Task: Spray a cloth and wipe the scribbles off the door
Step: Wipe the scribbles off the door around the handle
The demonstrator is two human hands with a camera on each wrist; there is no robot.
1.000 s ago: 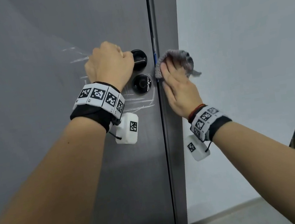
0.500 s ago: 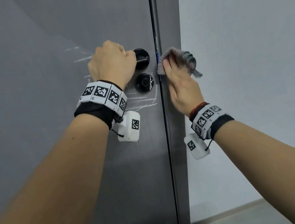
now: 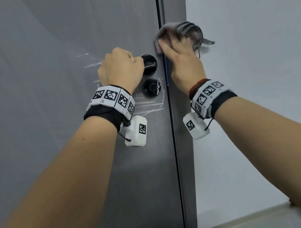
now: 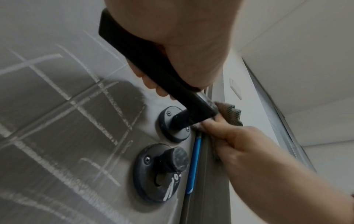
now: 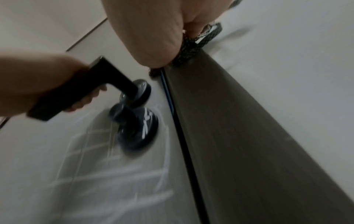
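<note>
While left hand (image 3: 120, 68) grips handle (image 4: 153, 72), cloth (image 3: 187, 29) sits bunched under right hand (image 3: 184, 62).

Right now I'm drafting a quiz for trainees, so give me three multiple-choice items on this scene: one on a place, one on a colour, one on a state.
1. Where does the right hand press the cloth?
A. at the edge of the door, above the handle
B. below the lock
C. on the floor

2. What colour is the handle?
A. silver
B. black
C. gold

3. What is the left hand doing?
A. hanging free
B. holding a spray bottle
C. gripping the handle

Answers: 1 A, the cloth sits at the seam between door and frame, higher than the handle; 2 B, the lever shows black in every view; 3 C, its fingers curl round the lever.
</note>
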